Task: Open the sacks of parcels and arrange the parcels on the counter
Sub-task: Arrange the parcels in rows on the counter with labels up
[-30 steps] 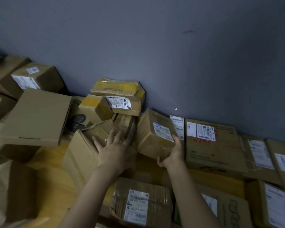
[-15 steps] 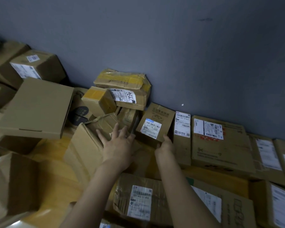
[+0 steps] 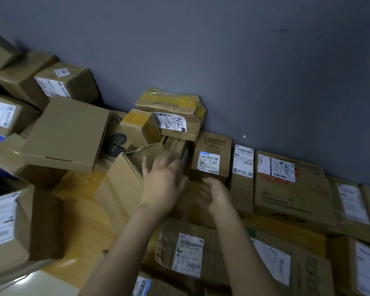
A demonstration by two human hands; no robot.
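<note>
Cardboard parcels crowd a yellow wooden counter (image 3: 81, 212) against a grey wall. A small brown parcel (image 3: 212, 157) with a white and blue label stands upright against the wall, beside a narrow labelled parcel (image 3: 242, 178). My right hand (image 3: 217, 194) is just below it, fingers relaxed, holding nothing. My left hand (image 3: 161, 180) hovers with straight fingers over a crumpled taped parcel (image 3: 150, 154) and the tilted box (image 3: 120, 186) under it; it looks blurred. No sack is in view.
A flat mailer box (image 3: 66, 133) leans at the left over other boxes. Yellow-taped parcels (image 3: 171, 107) are stacked at the wall. Large labelled boxes (image 3: 291, 186) line the right side. A wrinkled labelled parcel (image 3: 186, 251) lies near me between my forearms.
My right hand stood the small labelled parcel upright by the wall, let go and drew back. My left hand lifted slightly and shifted right.
</note>
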